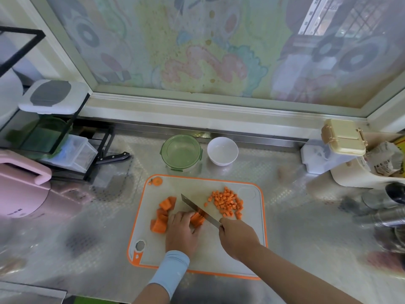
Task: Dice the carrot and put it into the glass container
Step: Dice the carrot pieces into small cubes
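Carrot strips [197, 218] are held mid-board under the curled fingers [186, 216] of the left hand [180, 232]. The knife [194, 205] is laid across them, just right of the fingertips, its handle wrapped tight by the right hand [237, 238]. Uncut chunks [163, 213] are stacked against the left hand, near the left edge of the cutting board [247, 249]. The dice pile [228, 202] is parked top right, apart from the blade. Bare board is seen between them and along the near edge. The green-lidded glass container [181, 152] is set just behind the far edge, a white bowl [222, 150] beside it.
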`<state>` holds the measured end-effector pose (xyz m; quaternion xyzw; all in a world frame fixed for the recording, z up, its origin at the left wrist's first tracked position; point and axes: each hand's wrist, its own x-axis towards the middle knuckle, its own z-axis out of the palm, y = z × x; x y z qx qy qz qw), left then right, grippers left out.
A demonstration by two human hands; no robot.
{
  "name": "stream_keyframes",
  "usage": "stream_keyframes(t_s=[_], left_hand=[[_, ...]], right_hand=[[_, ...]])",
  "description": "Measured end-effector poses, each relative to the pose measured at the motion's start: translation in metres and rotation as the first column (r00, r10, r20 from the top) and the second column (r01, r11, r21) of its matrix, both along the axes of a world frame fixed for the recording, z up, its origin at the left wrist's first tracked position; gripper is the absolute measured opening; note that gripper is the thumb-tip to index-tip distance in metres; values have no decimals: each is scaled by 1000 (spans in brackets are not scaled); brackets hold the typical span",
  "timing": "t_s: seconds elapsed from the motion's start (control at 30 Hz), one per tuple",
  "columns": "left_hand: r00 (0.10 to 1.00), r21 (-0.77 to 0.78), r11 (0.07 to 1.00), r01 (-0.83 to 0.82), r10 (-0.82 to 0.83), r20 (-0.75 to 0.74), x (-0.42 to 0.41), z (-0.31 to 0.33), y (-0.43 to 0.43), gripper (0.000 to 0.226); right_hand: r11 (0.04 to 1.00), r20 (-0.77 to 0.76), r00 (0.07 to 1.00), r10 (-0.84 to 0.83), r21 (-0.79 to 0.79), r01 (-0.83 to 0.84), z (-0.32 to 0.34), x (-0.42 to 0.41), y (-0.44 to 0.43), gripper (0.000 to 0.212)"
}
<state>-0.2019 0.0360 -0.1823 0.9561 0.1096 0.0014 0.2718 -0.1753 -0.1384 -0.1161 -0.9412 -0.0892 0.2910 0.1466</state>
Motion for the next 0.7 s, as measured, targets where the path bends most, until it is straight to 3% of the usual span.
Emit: stream_keyframes(t_s=[0.23,0.37,0.5,0.6,0.7], left_hand=[[998,-16,998,-62,61,-11,-1,7,-11,40],[997,-75,997,12,-7,76,-6,9,-2,53],[937,-3,955,296,-290,193,-6,10,25,37],[788,105,832,545,-550,276,2,1,39,24],[681,200,728,655,-684,262,11,-8,42,31]], right_hand=[[1000,-20,1000,-10,-6,10,-1,3,8,22],[999,-5,1000,11,-31,-11,2,6,4,22],[999,8,1000,14,-39,-13,3,7,2,24],[999,18,1000,10,-42,-9,4,7,1,24],[999,16,1000,14,-49,-14,5,7,1,24]])
